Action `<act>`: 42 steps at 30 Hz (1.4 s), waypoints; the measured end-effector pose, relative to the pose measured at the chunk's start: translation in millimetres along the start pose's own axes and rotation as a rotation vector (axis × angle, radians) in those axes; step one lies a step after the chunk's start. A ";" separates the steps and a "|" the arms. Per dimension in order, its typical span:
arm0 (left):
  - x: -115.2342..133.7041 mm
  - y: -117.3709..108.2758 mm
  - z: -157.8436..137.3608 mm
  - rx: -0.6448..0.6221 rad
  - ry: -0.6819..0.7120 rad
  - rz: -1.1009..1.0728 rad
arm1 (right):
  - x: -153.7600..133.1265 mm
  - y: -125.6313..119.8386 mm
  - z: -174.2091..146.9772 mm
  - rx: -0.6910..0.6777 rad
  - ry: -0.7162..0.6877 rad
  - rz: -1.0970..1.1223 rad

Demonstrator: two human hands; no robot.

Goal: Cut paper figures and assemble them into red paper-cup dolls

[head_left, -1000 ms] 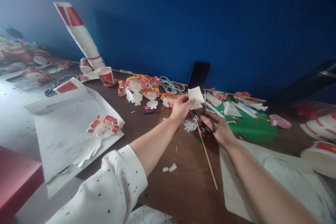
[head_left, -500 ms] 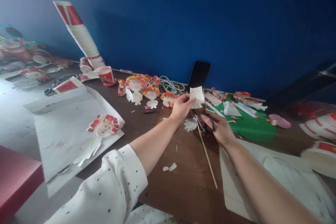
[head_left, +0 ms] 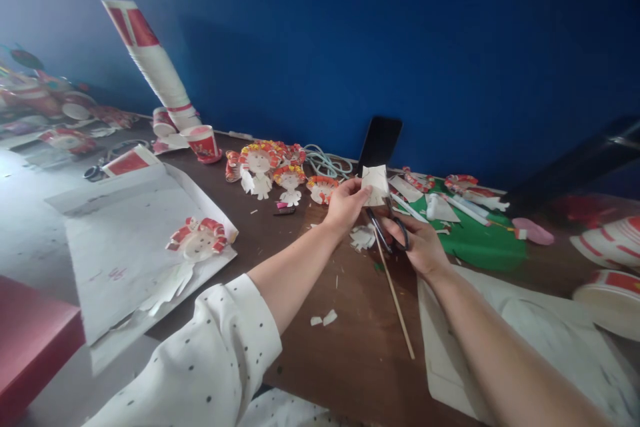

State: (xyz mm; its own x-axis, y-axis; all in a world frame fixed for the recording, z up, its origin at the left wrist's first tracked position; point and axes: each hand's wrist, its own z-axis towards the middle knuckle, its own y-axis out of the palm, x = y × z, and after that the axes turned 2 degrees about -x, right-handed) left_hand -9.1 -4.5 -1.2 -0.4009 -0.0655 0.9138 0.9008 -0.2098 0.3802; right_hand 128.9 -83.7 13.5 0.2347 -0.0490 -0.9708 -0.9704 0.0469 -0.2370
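My left hand [head_left: 347,203] pinches a small white piece of paper [head_left: 375,180] by its left side, over the brown table [head_left: 345,373]. Faint lines show on the paper. My right hand [head_left: 423,247] has its fingers in the handles of black scissors [head_left: 399,230]; their blades point up at the paper's right edge. Whether the blades are closed on the paper is hard to make out. Below the scissors lie a thin wooden stick [head_left: 397,307] and crumpled white paper scraps [head_left: 363,237]. Paper dolls with red and orange curled hair [head_left: 259,163] stand left of my hands.
A dark phone [head_left: 380,140] leans on the blue wall. To the right are a green sheet [head_left: 465,243] with pens and paper cups [head_left: 610,240]. Leftward stand a tall cup stack [head_left: 160,73], a red cup [head_left: 203,143], a large white sheet [head_left: 120,260] and a red box [head_left: 35,340].
Almost nothing differs. Both hands keep their places with the paper and the scissors, and the view has shifted only very slightly.
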 end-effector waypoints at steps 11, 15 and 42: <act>-1.5 -1.1 0.6 0.011 -0.012 0.007 | -3.1 1.1 0.4 0.020 -0.007 -0.054; -1.2 -0.8 0.5 0.009 -0.023 -0.014 | -3.4 0.9 -0.1 0.023 -0.033 -0.090; 4.5 5.1 -3.0 0.049 -0.128 -0.077 | -3.9 2.4 -1.4 0.021 -0.010 -0.026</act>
State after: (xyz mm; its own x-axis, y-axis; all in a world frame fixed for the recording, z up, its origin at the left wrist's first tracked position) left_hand -6.8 -8.8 4.4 -0.4470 0.0748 0.8914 0.8766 -0.1618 0.4532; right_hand 125.6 -84.8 16.8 0.2608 -0.0404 -0.9646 -0.9625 0.0662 -0.2630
